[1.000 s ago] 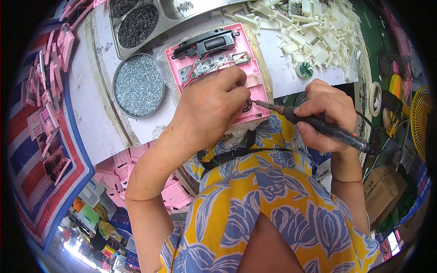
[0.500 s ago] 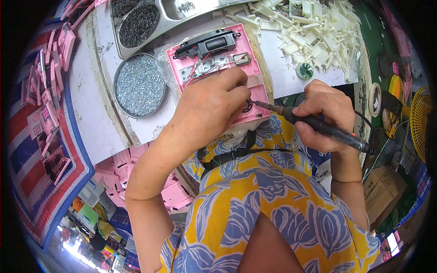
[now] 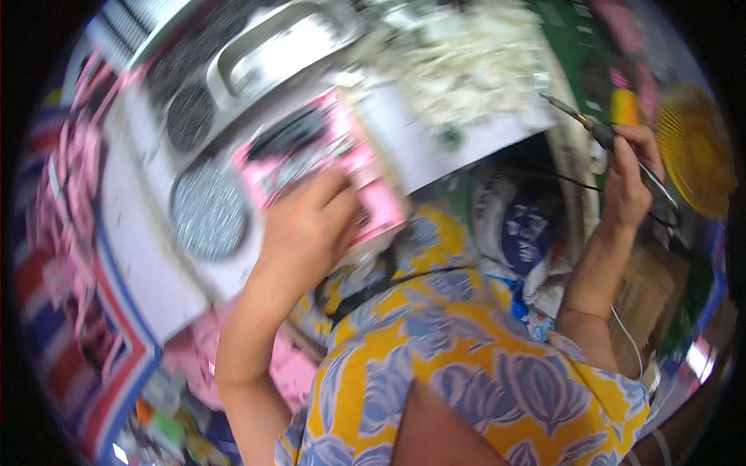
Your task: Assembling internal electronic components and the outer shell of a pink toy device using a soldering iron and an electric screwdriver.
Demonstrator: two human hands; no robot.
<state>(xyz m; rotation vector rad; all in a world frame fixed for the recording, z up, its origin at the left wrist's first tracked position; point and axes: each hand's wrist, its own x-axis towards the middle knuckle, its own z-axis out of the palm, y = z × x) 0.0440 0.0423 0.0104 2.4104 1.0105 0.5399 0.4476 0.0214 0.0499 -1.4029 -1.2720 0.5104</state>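
Note:
My right hand (image 3: pixel 633 175) grips a soldering iron (image 3: pixel 602 133) off to the right, its tip pointing up and left, well away from the pink casing. That open pink plastic casing (image 3: pixel 382 203) lies at the front edge of the table, with a black part (image 3: pixel 287 133) and thin wires inside. Over its near left portion rests my left hand (image 3: pixel 311 221), fingers bent and pressed together. Whatever they pinch is hidden beneath them and blurred by motion.
Left of the casing stands a round dish of small screws (image 3: pixel 208 211). A metal tray (image 3: pixel 342 29) with dark springs lies behind it. White plastic parts (image 3: pixel 474 62) are heaped at the back, near a small green roll (image 3: pixel 449 137). At right are a yellow fan (image 3: pixel 695 155) and cardboard box (image 3: pixel 653 287).
My right hand has carried the soldering iron away from the casing, up and to the right. My left hand stays on the casing. The whole view has shifted and blurred.

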